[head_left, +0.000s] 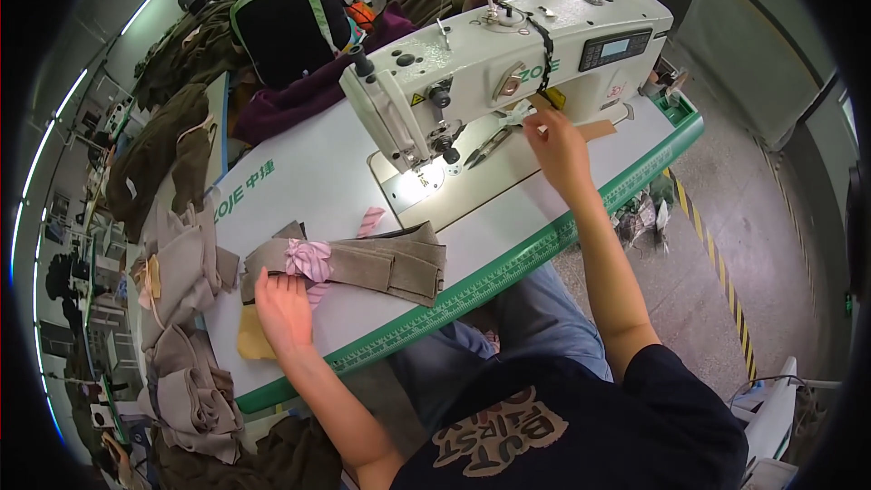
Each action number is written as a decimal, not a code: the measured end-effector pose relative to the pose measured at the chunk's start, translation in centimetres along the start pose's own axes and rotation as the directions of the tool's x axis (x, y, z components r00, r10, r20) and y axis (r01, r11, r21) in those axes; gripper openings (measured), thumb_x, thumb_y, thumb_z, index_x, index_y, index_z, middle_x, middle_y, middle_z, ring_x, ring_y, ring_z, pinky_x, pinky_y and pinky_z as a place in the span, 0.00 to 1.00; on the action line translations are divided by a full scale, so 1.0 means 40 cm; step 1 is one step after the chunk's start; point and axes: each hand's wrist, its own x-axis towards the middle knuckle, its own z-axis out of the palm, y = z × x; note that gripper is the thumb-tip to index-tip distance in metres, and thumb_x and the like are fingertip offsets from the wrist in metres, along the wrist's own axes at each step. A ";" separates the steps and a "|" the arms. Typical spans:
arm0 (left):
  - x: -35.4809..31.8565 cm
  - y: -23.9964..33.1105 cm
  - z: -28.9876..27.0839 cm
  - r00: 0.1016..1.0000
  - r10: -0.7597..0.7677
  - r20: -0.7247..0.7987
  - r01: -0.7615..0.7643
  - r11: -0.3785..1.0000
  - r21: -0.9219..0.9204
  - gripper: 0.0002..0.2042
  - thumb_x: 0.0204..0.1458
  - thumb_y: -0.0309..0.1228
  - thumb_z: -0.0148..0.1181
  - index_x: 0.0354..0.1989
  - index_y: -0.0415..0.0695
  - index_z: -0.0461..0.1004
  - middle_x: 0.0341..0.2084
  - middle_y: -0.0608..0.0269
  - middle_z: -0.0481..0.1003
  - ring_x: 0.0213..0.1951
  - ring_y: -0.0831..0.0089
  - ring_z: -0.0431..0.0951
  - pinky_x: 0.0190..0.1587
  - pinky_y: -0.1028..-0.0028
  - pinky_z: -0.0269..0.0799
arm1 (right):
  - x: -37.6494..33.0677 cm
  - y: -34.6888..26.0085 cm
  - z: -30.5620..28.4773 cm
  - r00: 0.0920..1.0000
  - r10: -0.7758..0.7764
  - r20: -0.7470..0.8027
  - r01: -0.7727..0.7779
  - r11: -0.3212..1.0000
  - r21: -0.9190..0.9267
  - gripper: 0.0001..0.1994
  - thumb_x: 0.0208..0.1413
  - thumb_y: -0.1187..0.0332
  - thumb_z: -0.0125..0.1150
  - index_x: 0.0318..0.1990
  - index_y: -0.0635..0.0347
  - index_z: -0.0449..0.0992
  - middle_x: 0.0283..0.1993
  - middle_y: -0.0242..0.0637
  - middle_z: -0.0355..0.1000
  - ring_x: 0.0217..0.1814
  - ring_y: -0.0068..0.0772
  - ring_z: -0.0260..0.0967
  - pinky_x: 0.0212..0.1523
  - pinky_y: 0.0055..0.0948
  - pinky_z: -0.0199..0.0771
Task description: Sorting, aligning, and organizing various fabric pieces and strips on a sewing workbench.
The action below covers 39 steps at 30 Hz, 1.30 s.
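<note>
On the sewing table, my left hand [286,310] rests its fingers, close together and lying flat, on the near left edge of a stack of grey-brown fabric pieces [363,265]. A bunched pink striped cloth strip [309,260] sits on that stack, just beyond my fingertips. My right hand [555,152] is raised under the arm of the white sewing machine [508,45], thumb and forefinger pinched. What they hold, if anything, is too small to make out. Beside it are a small white bunched cloth [517,113] and thread snips [490,145], lying on the machine bed.
The lit needle area [423,180] lies between my hands. Grey-brown fabric piles [186,390] hang along the table's left side. A green ruler edge [472,295] borders the table near my lap. Another person [286,23] sits ahead on the left among dark garments.
</note>
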 end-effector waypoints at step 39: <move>-0.138 -0.593 0.561 0.887 -0.327 0.326 0.078 0.802 0.592 0.16 0.62 0.33 0.57 0.52 0.33 0.70 0.41 0.56 0.77 0.45 0.67 0.81 0.46 0.71 0.80 | -0.001 0.102 -0.160 0.842 -0.060 0.536 -0.295 0.780 0.552 0.11 0.56 0.68 0.66 0.44 0.62 0.80 0.33 0.29 0.75 0.34 0.17 0.69 0.36 0.20 0.69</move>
